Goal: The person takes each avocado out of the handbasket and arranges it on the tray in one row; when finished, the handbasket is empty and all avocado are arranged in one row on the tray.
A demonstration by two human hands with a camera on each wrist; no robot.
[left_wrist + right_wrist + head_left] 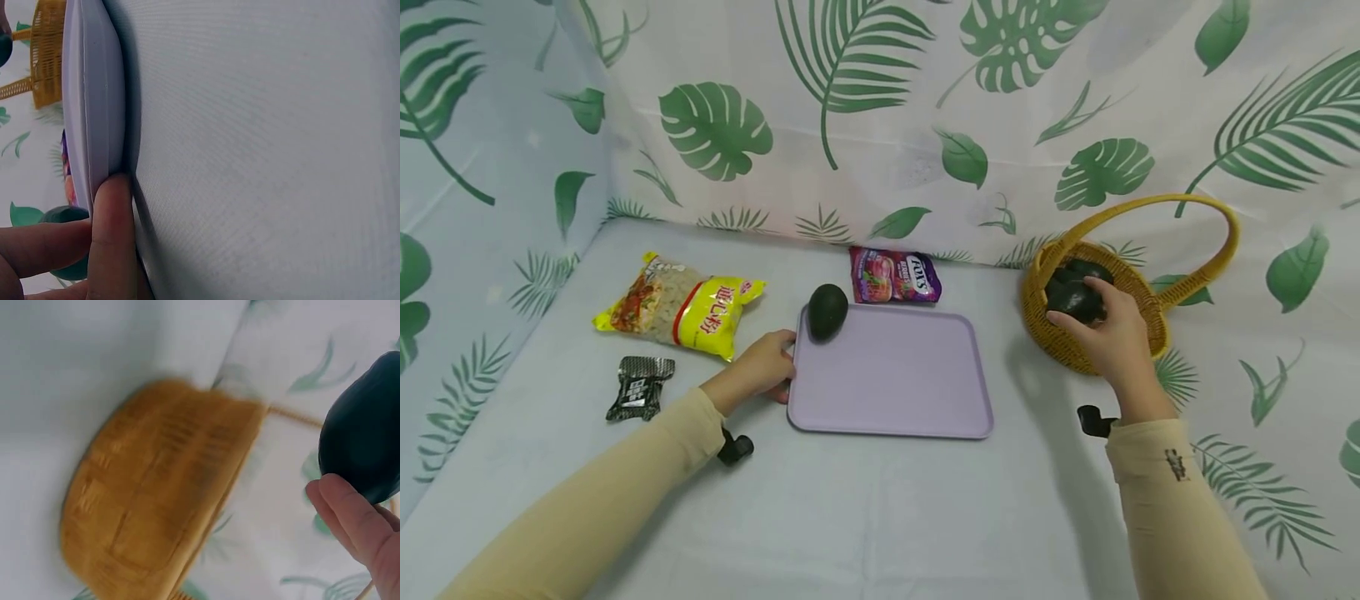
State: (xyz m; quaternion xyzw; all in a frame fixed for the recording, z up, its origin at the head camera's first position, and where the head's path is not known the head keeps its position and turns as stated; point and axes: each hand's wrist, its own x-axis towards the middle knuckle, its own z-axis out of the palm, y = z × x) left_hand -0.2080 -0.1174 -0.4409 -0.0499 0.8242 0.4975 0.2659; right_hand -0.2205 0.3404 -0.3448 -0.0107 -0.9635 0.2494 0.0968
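My right hand [1116,329] grips a dark green avocado [1073,302] over the opening of the yellow woven basket [1056,346]; in the right wrist view this avocado [362,431] sits above the basket's rim. Behind it, another dark avocado [1088,269] lies inside the basket. On the left, my left hand [758,365] holds the left edge of the lilac tray [891,375], its fingers [114,231] against the rim in the left wrist view. One avocado [827,312] rests in the tray's far left corner.
A yellow bag of dry food [681,304] lies left of the tray, with a small black packet [640,387] nearer. Behind the tray lies a purple-red Fox's pouch [895,277]. The basket's tall handle [1213,267] arches up on the right. A leaf-print cloth hangs behind.
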